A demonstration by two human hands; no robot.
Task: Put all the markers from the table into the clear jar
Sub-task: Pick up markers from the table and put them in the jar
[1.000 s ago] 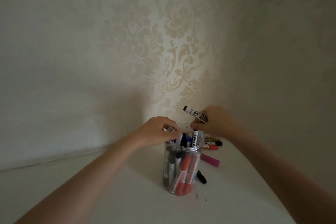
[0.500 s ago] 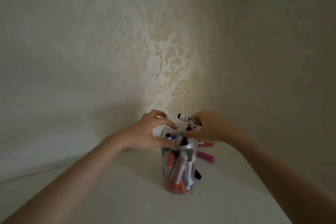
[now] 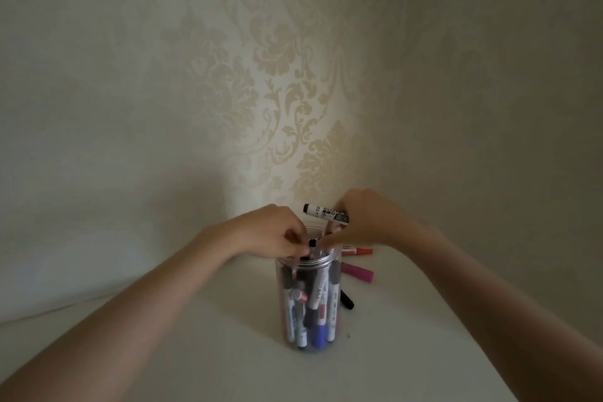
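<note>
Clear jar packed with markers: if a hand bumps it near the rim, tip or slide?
Probably tip: the clear jar is tall, narrow and upright on the smooth white table. The markers inside likely add weight, steadying it somewhat. Its plastic wall looks slippery.

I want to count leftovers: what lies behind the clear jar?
Behind the clear jar, on the table: a pink marker, a red marker, a black marker. The jar and hands may hide others.

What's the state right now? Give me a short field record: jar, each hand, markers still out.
jar: clear jar upright on the white table, open top, crowded with markers
left hand: left hand at the jar mouth, fingers curled on a black marker tip
right hand: right hand above the rim, holding a black-capped white marker
markers still out: red marker, pink marker, black marker, all behind or right of the jar
</note>
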